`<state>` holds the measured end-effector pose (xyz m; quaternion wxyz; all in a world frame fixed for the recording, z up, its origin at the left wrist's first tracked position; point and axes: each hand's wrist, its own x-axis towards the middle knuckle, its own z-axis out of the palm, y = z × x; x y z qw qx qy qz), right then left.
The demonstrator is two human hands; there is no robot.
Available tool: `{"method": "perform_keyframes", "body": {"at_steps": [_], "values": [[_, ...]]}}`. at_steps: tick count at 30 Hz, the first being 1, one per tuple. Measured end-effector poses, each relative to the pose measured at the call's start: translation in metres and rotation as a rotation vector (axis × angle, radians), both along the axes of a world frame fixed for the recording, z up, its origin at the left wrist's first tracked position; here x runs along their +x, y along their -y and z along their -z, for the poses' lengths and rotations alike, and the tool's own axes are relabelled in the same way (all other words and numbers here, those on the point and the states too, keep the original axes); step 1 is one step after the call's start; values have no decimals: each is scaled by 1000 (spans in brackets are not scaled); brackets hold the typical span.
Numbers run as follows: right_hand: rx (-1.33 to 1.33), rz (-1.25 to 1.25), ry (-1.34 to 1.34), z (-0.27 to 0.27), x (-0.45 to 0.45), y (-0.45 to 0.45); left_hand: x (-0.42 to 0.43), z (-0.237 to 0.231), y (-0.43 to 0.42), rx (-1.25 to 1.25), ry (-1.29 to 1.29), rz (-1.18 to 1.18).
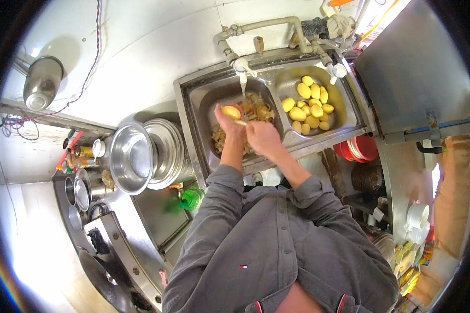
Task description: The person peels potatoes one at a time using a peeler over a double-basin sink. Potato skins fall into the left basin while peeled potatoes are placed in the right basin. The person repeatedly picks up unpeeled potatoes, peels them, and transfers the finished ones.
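Note:
My left hand (228,122) cups a peeled yellow potato (231,112) over the left basin (207,105) of a steel double sink. Close beside it, my right hand (263,137) is closed around a pale handle (241,122), probably a peeler's; its working end is too small to make out. Water runs from the white-handled tap (241,67) just behind the potato. Peelings (219,140) and what look like brownish potatoes (263,112) lie in that basin, partly hidden by my hands. Several peeled potatoes (316,111) fill the middle of the right basin (340,117).
Left of the sink stand a steel bowl (131,158) and a stack of steel basins (166,152). A green plastic bottle (192,198) is below them. A second tap (338,71) hangs over the right basin. Red buckets (362,148) stand under the sink's right end, near a metal cabinet (419,74).

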<state>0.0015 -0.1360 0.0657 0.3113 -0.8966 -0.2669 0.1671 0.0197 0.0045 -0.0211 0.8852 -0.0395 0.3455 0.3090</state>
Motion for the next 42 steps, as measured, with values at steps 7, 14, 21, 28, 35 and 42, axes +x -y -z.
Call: {"method": "perform_keyframes", "body": {"at_steps": [7, 14, 21, 28, 35, 42], "values": [[517, 450, -353, 31, 19, -16, -15, -1, 12, 194, 77, 58], [552, 368, -191, 35, 55, -42, -38, -16, 0, 334, 178, 605], [556, 191, -184, 28, 61, -22, -28, -29, -5, 551, -27, 868], [407, 240, 63, 11, 52, -12, -12, -17, 5, 171, 117, 545], [71, 70, 108, -7, 46, -11, 0, -9, -10, 131, 165, 427], [-65, -3, 103, -3, -7, -24, -5, -2, -2, 257, -4, 260]]}}
